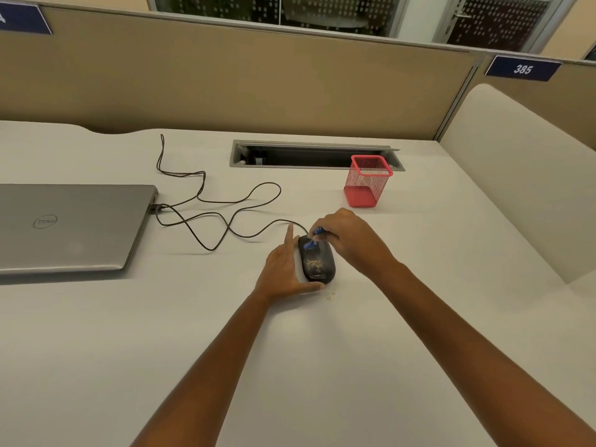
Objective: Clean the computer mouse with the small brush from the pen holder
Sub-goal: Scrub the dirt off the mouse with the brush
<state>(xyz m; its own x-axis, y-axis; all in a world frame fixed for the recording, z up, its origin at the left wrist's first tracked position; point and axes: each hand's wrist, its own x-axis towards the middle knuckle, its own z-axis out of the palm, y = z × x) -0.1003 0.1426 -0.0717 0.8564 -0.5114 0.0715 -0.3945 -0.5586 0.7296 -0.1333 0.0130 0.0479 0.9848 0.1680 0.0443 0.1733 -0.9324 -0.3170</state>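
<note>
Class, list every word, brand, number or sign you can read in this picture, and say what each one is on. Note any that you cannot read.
"385": white digits on the blue sign on the right partition.
"DELL": round logo, seen upside down, on the closed laptop lid.
Blue sign at top left: cut off by the frame edge, only a white fragment shows, not readable.
Faint print near the back of the mouse: too small to read.

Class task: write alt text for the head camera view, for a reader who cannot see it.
A person's right hand brushes a crumb-speckled black mouse with a small blue brush while the left hand steadies it on a white desk. A red mesh pen holder stands behind; a closed grey laptop lies left, the mouse cable running to it.
</note>
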